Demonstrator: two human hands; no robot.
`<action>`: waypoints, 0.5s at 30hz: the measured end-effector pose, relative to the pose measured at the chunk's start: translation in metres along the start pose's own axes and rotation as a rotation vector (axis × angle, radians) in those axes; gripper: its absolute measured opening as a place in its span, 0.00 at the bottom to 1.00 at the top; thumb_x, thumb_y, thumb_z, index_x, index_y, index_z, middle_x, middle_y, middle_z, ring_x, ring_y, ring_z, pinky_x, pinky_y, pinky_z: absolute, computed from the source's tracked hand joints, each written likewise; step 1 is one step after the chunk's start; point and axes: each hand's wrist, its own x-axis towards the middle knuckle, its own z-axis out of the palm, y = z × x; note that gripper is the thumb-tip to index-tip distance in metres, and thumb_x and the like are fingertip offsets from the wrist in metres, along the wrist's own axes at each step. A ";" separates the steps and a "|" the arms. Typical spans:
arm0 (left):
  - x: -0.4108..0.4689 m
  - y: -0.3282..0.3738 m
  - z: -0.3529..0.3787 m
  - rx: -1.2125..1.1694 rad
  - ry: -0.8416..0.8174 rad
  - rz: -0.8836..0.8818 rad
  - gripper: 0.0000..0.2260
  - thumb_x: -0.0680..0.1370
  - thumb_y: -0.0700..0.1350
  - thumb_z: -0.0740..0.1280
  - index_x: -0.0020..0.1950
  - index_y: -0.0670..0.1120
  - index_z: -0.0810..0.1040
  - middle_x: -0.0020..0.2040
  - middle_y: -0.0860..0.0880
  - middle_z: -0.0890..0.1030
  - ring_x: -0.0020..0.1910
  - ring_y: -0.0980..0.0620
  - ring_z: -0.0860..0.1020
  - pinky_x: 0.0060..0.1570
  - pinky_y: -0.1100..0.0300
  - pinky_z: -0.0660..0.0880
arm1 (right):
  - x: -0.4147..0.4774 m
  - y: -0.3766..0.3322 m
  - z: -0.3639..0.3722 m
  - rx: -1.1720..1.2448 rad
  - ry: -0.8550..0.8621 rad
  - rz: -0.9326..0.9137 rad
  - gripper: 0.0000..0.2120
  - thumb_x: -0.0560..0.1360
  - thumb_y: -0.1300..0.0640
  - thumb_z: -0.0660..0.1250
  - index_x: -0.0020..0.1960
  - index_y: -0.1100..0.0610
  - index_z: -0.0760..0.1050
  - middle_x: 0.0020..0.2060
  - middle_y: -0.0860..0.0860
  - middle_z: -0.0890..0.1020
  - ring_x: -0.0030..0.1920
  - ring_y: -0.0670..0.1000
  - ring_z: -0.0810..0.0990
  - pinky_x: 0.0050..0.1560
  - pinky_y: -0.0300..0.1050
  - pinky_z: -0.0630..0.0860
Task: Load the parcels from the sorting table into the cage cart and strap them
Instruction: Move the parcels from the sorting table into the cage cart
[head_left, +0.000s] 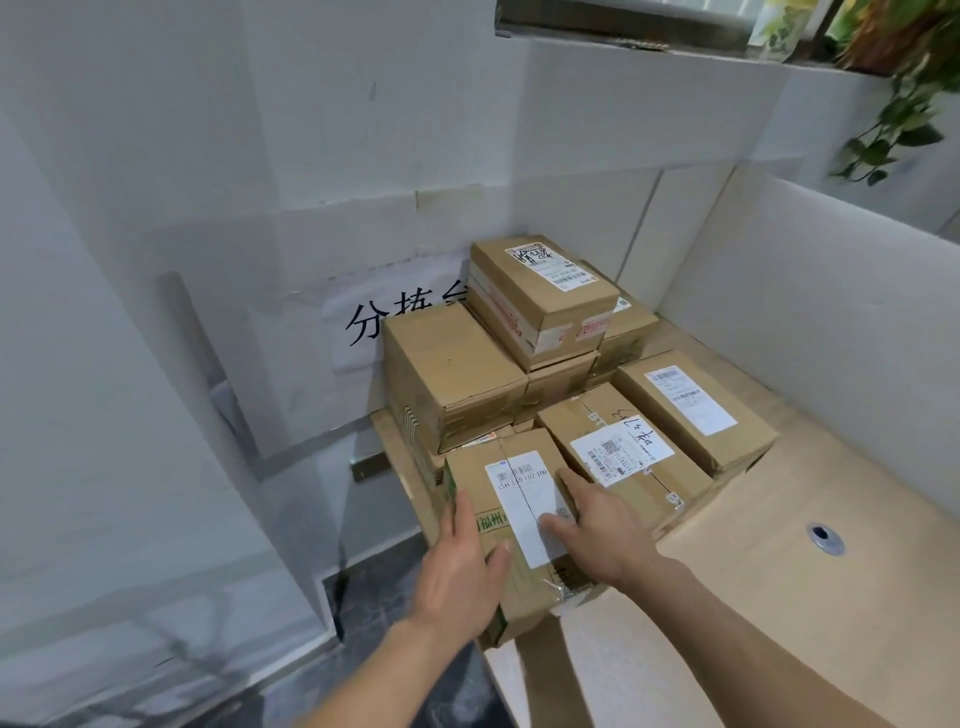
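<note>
Several brown cardboard parcels are stacked in the far left corner of the sorting table (810, 587). The nearest parcel (524, 499), with a white label and green print, sits at the table's left front edge. My left hand (462, 566) grips its left side, thumb on top and fingers down the side. My right hand (602, 525) lies on its top right edge with fingers stretched along the gap to the neighbouring labelled parcel (623, 452). A small parcel (540, 296) tops the rear stack. No cage cart or strap is in view.
White partition walls close the table at the back and right. A paper sign (358, 322) hangs behind the stack. A cable grommet (823, 536) sits in the tabletop at right. Dark floor (379, 597) lies beyond the table's left edge. Green plants (893, 104) hang at top right.
</note>
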 end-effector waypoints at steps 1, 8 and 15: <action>-0.002 0.002 0.000 -0.030 0.000 -0.007 0.33 0.80 0.52 0.63 0.79 0.55 0.47 0.77 0.51 0.61 0.67 0.51 0.73 0.63 0.55 0.75 | -0.002 -0.001 0.002 0.013 -0.002 -0.014 0.16 0.76 0.43 0.64 0.62 0.44 0.68 0.56 0.44 0.81 0.51 0.49 0.78 0.45 0.44 0.78; -0.037 0.019 -0.009 0.022 0.149 -0.045 0.33 0.79 0.52 0.63 0.78 0.55 0.46 0.78 0.50 0.55 0.61 0.46 0.76 0.56 0.48 0.79 | -0.031 -0.015 0.001 0.069 0.101 -0.158 0.28 0.71 0.37 0.62 0.69 0.40 0.66 0.56 0.40 0.80 0.54 0.45 0.78 0.48 0.43 0.77; -0.103 0.042 -0.035 0.088 0.389 0.000 0.31 0.80 0.50 0.63 0.78 0.49 0.50 0.78 0.50 0.55 0.72 0.49 0.61 0.62 0.53 0.68 | -0.078 -0.039 -0.013 0.106 0.233 -0.350 0.31 0.69 0.36 0.67 0.70 0.40 0.66 0.58 0.43 0.76 0.58 0.47 0.75 0.50 0.48 0.74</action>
